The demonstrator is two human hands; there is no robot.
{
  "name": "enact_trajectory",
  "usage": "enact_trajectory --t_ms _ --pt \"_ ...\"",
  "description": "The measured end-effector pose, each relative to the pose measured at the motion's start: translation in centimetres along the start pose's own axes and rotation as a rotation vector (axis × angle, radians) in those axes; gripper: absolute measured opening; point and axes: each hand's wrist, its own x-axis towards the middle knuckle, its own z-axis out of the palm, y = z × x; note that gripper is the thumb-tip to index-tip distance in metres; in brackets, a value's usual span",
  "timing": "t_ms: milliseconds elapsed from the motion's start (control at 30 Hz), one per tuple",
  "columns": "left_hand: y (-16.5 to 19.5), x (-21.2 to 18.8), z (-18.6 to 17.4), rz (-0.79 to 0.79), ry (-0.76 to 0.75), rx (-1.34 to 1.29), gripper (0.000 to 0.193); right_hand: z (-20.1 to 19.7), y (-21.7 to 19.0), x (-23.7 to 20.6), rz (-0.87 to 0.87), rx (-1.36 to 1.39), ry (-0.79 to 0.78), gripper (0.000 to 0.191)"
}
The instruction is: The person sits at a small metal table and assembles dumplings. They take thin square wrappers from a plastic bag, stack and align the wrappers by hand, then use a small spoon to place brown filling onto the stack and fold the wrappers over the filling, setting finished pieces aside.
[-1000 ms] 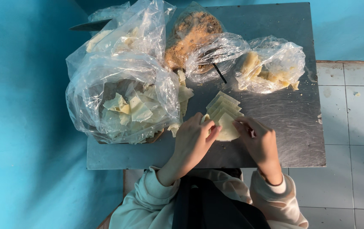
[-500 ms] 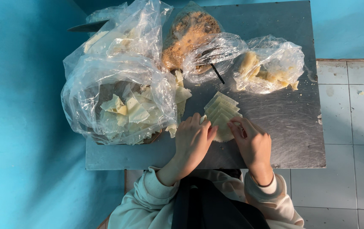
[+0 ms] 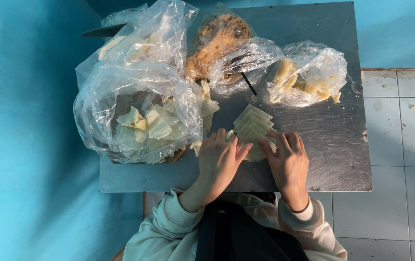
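A fanned row of pale yellow-green wrapper sheets (image 3: 252, 124) lies on the steel table (image 3: 323, 145). My left hand (image 3: 219, 162) rests flat at the near left end of the row, fingertips on the sheets. My right hand (image 3: 288, 159) presses the near right end, fingers touching the lowest sheet. Both hands lie side by side, palms down. The near ends of the sheets are hidden under my fingers.
A large clear plastic bag (image 3: 135, 121) of pale sheets sits at the left. A bag of brown crumbly filling (image 3: 214, 41) stands at the back, with a dark stick (image 3: 248, 83) poking out. A bag of yellowish pieces (image 3: 306, 79) sits at the right. Tiled floor (image 3: 405, 169) lies to the right.
Both hands have slid a little closer together over the near end of the sheet row. The sheets and bags stay in place.
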Motion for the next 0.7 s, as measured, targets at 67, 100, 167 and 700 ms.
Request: enact_trajectory --t_ms 67,100,167,700 --pt "0.1 0.0 -1.1 -0.015 0.024 -0.043 0.038 0.2 0.1 -0.3 -0.024 -0.017 0.001 0.019" --pt "0.1 0.0 -1.8 -0.023 0.036 -0.065 0.039 0.2 0.1 -0.3 -0.035 -0.025 0.002 0.017" --pt "0.4 -0.1 -3.2 -0.004 0.079 -0.177 0.021 0.2 0.1 -0.4 -0.046 -0.038 -0.017 0.014" --pt "2.3 -1.8 -9.3 -0.046 -0.037 -1.279 0.077 -4.5 -5.1 0.5 0.194 0.961 -0.284 0.032"
